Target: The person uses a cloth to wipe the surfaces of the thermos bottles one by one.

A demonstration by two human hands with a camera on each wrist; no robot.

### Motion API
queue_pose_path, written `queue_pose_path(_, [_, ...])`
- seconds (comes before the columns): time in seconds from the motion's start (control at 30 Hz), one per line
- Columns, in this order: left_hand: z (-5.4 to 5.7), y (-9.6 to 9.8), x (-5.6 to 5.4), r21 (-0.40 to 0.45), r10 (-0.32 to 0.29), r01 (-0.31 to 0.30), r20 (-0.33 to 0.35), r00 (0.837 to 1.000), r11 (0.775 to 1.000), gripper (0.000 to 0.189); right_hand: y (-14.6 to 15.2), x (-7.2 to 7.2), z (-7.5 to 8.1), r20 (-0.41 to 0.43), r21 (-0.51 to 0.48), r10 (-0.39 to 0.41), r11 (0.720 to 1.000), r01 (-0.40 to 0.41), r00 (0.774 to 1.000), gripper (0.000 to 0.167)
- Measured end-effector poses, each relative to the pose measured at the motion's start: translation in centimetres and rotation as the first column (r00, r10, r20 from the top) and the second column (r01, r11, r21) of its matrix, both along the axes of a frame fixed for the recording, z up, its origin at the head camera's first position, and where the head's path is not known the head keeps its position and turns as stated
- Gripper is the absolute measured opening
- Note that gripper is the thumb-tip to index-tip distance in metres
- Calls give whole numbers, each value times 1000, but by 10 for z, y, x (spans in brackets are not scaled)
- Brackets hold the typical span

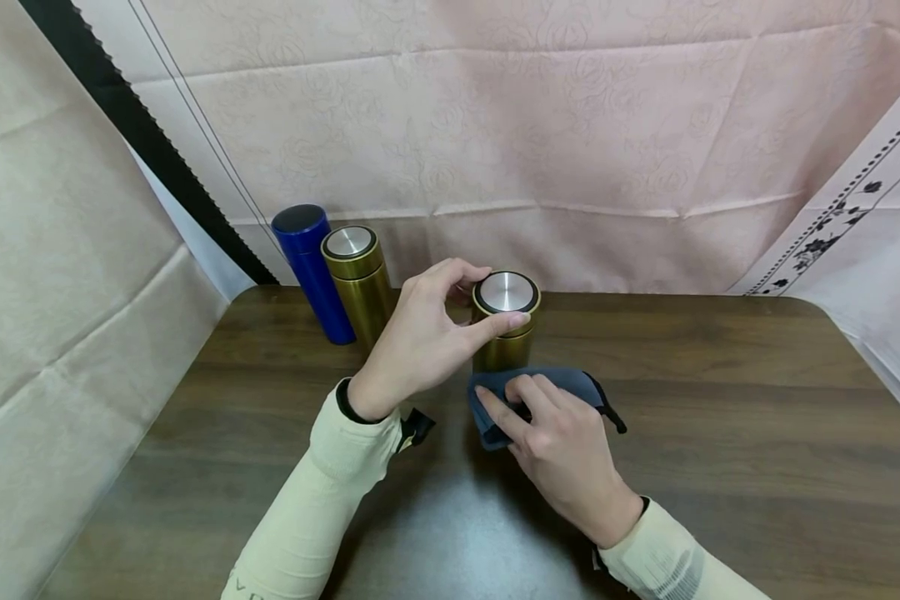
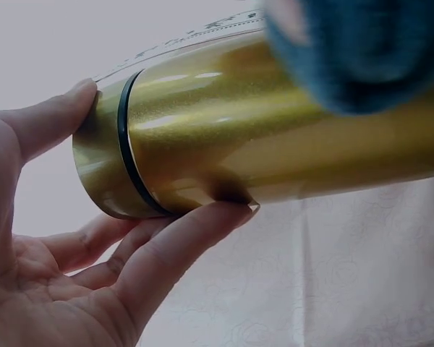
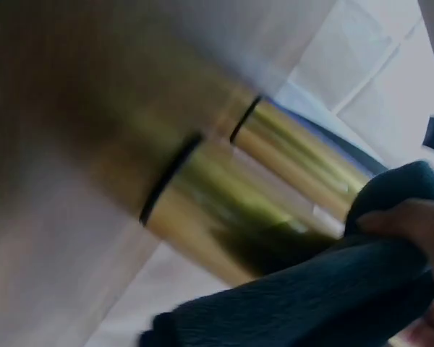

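Note:
A gold thermos [image 1: 504, 354] with a silver-topped lid stands upright near the table's back edge. Around its upper end, my left hand [image 1: 427, 329] grips it, the thumb on the near side and the fingers behind. The left wrist view has the thumb and fingers on either side of the gold thermos [image 2: 217, 144] near its black ring. A folded dark blue cloth [image 1: 573, 385] is held in my right hand [image 1: 566, 446], low against the near side of the thermos. Up close, the cloth [image 3: 304, 296] overlaps the thermos body, hiding its lower part.
To the left, a second gold thermos [image 1: 363, 292] and a blue thermos [image 1: 315, 271] stand side by side. The brown wooden table [image 1: 720, 433] ends at a pale pink cloth backdrop [image 1: 570, 150]. A light cloth [image 1: 60, 275] hangs along the left side.

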State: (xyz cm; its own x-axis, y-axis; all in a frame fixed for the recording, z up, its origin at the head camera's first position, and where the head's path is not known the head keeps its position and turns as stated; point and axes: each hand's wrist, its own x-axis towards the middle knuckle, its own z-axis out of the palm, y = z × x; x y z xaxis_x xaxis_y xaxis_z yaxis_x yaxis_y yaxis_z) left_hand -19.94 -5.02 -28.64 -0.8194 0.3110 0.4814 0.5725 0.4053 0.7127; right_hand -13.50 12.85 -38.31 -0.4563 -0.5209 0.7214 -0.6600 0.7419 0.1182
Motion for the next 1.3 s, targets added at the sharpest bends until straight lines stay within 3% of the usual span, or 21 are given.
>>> queue_pose_path(0.3, [1, 1, 0, 5, 12, -12, 2, 1000, 1000, 41, -11, 9, -16, 110, 96, -123, 989, 113, 986, 40])
queue_pose_path(0.73, [0, 1, 1, 8, 18, -18, 17, 1000, 1000, 41, -8, 8, -23, 271, 307, -281, 932, 194, 921, 29])
queue_pose_path(1.0, [-4, 1, 0, 24, 15, -15, 6, 1000, 1000, 43, -5, 7, -22, 249, 285, -238, 944, 164, 939, 26])
queue_pose_path(1.17, [-5, 0, -2, 19, 28, -28, -12, 1000, 999, 41, 0, 5, -9, 185, 188, -189, 970, 154, 965, 33])
queue_pose_path(1.3, [-4, 0, -3, 19, 31, -31, -10, 999, 999, 41, 6, 6, 7, 163, 154, -187, 975, 162, 969, 44])
